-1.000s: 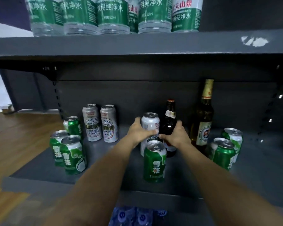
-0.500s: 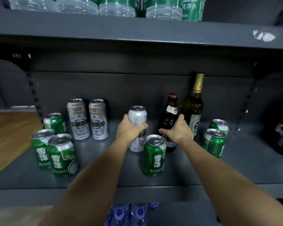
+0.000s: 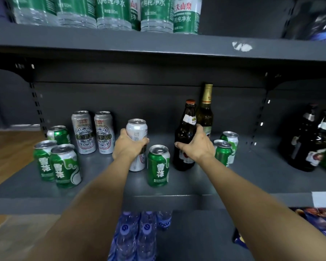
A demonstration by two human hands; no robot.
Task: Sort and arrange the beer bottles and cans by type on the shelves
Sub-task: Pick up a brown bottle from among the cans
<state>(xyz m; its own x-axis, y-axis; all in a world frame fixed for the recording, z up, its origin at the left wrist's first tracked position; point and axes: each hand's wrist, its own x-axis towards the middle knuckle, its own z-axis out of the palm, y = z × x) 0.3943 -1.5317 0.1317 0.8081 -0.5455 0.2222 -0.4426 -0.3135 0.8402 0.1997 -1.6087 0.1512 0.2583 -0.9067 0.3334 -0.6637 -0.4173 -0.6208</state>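
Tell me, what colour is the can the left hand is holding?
Silver-white, with small print. The left hand grips the can; the head view shows it best.

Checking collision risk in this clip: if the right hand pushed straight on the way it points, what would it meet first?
Probably the taller green bottle standing just behind the brown bottle that the right hand grips; depth between the two is unclear.
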